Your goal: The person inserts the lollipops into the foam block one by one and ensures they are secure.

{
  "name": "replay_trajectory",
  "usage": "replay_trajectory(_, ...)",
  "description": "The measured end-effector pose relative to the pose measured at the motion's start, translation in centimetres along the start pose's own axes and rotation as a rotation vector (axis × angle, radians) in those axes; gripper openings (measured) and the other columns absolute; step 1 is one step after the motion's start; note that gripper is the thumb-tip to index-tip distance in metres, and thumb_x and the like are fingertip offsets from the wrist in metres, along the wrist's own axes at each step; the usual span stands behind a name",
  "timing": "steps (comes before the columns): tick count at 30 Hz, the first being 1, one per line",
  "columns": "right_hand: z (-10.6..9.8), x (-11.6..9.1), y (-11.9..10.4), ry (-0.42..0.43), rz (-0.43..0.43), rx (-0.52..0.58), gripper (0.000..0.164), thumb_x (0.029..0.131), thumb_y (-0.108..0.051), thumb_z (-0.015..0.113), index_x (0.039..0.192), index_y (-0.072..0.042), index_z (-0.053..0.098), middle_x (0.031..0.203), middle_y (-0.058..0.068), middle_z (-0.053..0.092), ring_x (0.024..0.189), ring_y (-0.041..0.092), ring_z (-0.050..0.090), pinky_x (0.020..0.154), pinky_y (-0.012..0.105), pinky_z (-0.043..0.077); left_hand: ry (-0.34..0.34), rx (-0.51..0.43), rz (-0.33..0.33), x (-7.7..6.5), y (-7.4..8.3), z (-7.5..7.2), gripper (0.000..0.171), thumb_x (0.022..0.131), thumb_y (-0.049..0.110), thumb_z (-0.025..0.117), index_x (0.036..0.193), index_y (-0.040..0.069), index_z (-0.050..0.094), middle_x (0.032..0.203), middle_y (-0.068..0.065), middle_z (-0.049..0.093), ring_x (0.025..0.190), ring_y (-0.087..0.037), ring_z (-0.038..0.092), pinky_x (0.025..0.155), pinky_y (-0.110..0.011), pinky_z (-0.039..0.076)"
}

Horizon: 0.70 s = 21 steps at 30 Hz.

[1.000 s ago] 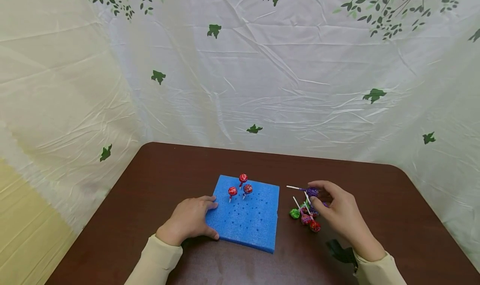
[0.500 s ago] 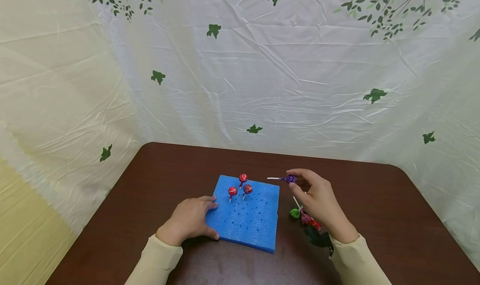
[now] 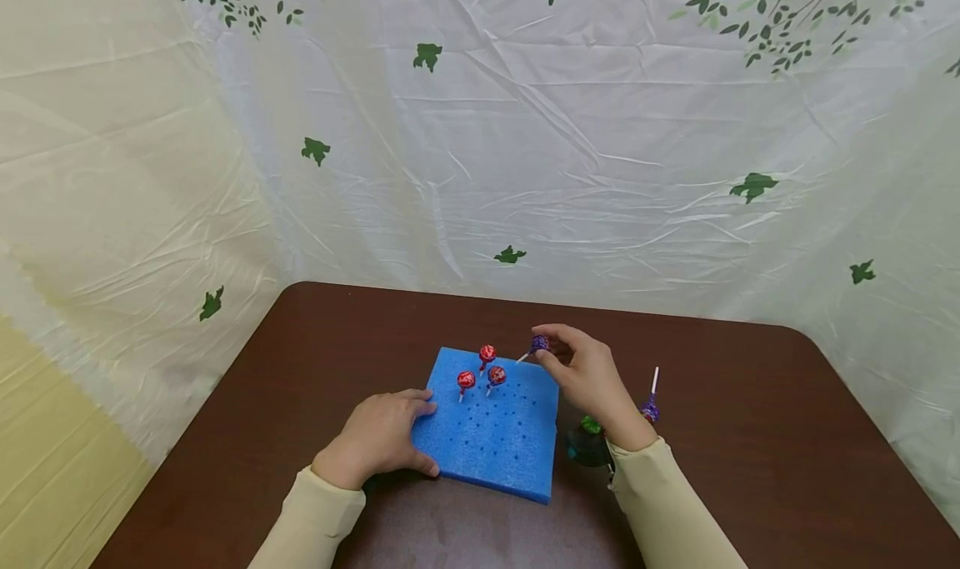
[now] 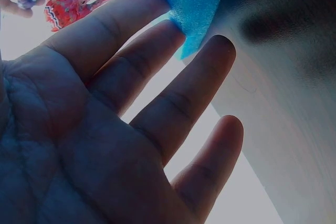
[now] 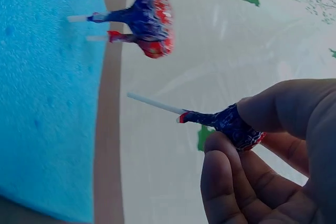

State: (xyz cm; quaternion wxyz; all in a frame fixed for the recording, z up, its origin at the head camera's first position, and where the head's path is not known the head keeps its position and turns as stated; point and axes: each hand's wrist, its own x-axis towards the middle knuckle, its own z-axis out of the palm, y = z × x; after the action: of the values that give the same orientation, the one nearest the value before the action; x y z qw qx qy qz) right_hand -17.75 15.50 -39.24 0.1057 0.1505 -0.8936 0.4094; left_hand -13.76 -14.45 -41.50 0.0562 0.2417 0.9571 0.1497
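My left hand (image 3: 378, 436) steadies the blue foam board (image 3: 502, 456) at its left side, with straight fingers on the edge and the thumb at the near left corner. The left wrist view shows two fingertips against the foam. Rows of small holes dot the board's top. Three red-wrapped lollipops (image 3: 466, 380) stand in its far left part on white sticks. Between thumb and fingers, my right hand (image 3: 592, 377) pinches a purple lollipop (image 5: 239, 129) by its wrapped head. Its bare stick points left and down, over the board's far right part in the head view.
Right of the board, a green lollipop (image 3: 591, 425) shows beside the right forearm, which hides others of the pile. A purple lollipop (image 3: 651, 409) lies farther right, stick pointing away. The brown table (image 3: 360, 327) meets a white leaf-print curtain (image 3: 480, 177) at the back.
My right hand has carried the purple lollipop from the pile leftward to the board's far right part, and its stick has tipped downward. The left hand and the board have stayed put.
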Motion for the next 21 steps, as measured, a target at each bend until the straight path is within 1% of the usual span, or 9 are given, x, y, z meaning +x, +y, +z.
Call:
replay_trajectory(5, 1.2, 0.3, 0.1, -0.017, -0.005, -0.014, 0.034, 0.096, -0.011, 0.068, 0.129, -0.008, 0.063, 0.103, 0.006, 0.068, 0.090, 0.021, 0.067, 0.077, 0.039, 0.057, 0.001, -0.006, 0.005, 0.0, 0.0, 0.0, 0.082, 0.063, 0.052, 0.090, 0.128, 0.007, 0.068, 0.139, -0.009, 0.058, 0.122, -0.036, 0.057, 0.098, -0.053, 0.046)
replay_trajectory(10, 1.8, 0.3, 0.1, -0.034, -0.015, -0.027, 0.031, 0.096, -0.012, 0.068, 0.127, -0.008, 0.065, 0.099, 0.003, 0.068, 0.090, 0.020, 0.066, 0.075, 0.038, 0.057, 0.004, 0.003, 0.003, 0.0, -0.1, 0.0, 0.082, 0.063, 0.052, 0.090, 0.129, 0.008, 0.068, 0.139, -0.008, 0.058, 0.122, -0.035, 0.057, 0.098, -0.052, 0.046)
replay_trajectory(16, 2.2, 0.4, 0.2, -0.072, -0.038, -0.034, 0.032, 0.096, -0.012, 0.069, 0.127, -0.008, 0.065, 0.100, 0.003, 0.068, 0.090, 0.020, 0.067, 0.074, 0.037, 0.057, 0.005, 0.010, 0.004, 0.1, -0.3, 0.1, 0.082, 0.063, 0.053, 0.090, 0.128, 0.008, 0.068, 0.139, -0.007, 0.058, 0.122, -0.035, 0.058, 0.097, -0.052, 0.046)
replay_trajectory(21, 2.5, 0.3, 0.4, -0.074, -0.047, -0.040, 0.032, 0.096, -0.012, 0.069, 0.128, -0.009, 0.065, 0.101, 0.002, 0.068, 0.091, 0.020, 0.068, 0.074, 0.037, 0.057, 0.004, 0.015, 0.010, 0.2, -0.4, 0.2, 0.082, 0.063, 0.054, 0.090, 0.128, 0.008, 0.068, 0.138, -0.007, 0.059, 0.121, -0.034, 0.058, 0.097, -0.052, 0.046)
